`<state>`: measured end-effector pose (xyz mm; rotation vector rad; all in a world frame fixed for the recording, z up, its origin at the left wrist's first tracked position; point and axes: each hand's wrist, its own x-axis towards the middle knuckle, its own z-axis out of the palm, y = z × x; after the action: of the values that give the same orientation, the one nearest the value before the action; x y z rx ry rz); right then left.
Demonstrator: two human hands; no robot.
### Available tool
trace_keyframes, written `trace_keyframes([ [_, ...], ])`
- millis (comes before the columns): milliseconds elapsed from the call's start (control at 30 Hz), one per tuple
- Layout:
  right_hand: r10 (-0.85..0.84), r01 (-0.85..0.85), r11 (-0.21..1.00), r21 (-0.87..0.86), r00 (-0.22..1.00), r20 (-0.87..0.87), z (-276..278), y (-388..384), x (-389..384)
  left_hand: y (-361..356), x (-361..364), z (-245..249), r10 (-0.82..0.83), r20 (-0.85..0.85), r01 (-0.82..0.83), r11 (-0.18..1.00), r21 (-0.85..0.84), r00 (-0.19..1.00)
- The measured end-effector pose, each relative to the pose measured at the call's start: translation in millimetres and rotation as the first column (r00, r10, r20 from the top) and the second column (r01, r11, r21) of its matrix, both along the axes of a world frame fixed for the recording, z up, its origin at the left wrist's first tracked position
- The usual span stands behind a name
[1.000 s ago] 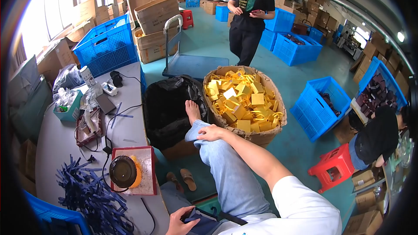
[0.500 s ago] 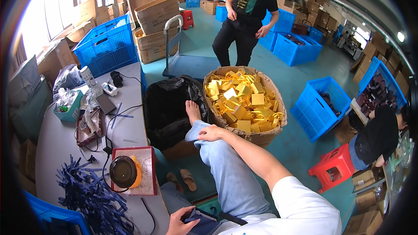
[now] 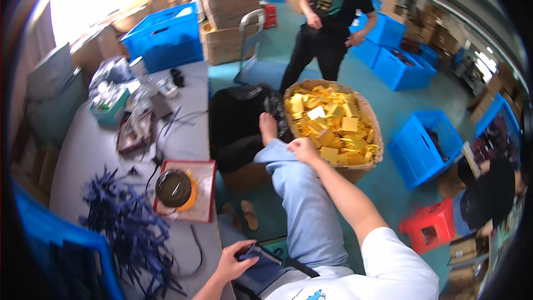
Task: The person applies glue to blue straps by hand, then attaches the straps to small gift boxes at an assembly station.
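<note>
My right hand (image 3: 303,150) is closed at the edge of the light blue jeans leg (image 3: 297,186), just above my bare foot (image 3: 268,128). The foot rests at the rim of a box lined with a black plastic bag (image 3: 236,114). Down at my lap, my left hand (image 3: 234,261) has its thumb and fingers around a dark blue flat thing (image 3: 264,264). Beside the foot stands a large carton (image 3: 379,144) filled with small yellow boxes (image 3: 333,125) and yellow ribbons.
On the table (image 3: 72,172) to my left are navy ribbon strips (image 3: 125,228) and a round dark-topped device on a red-edged tray (image 3: 211,189). A person (image 3: 333,16) stands behind the carton. Blue crates (image 3: 425,150) and a red stool (image 3: 430,225) are at right, with another person (image 3: 488,197).
My view has swung left, so the scene sits further right. My right hand has gone from lying over the jeans leg to closed fingers at its edge. The left hand stays at my lap.
</note>
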<state>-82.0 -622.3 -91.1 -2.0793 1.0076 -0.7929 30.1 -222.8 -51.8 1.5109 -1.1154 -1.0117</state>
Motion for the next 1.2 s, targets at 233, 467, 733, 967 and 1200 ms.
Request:
trace_keyframes([
  [233,-0.081,0.159,0.932,-0.327,0.967,0.241,51.4,113.4,-56.9,5.9,5.5,-0.8,0.050,-0.158,-0.059,0.997,-0.055,0.986],
  [467,0.194,-0.273,0.940,0.203,0.921,0.339,80.1,253.1,-74.4,10.7,13.1,-17.7,0.102,-0.457,-0.201,0.964,-0.174,0.883],
  [733,-0.059,-0.434,0.105,0.895,0.895,0.442,56.0,281.9,-51.4,13.9,13.5,-12.3,0.095,-0.487,-0.222,0.952,-0.209,0.868],
  [967,-0.292,-0.469,0.318,0.824,0.779,0.556,73.4,241.8,-28.3,14.9,17.4,-13.4,0.142,-0.493,-0.283,0.933,-0.223,0.858],
  [1200,-0.324,-0.402,0.593,0.697,0.674,0.664,91.9,185.6,-9.0,17.9,31.8,-12.3,0.236,-0.572,-0.384,0.911,-0.152,0.786],
])
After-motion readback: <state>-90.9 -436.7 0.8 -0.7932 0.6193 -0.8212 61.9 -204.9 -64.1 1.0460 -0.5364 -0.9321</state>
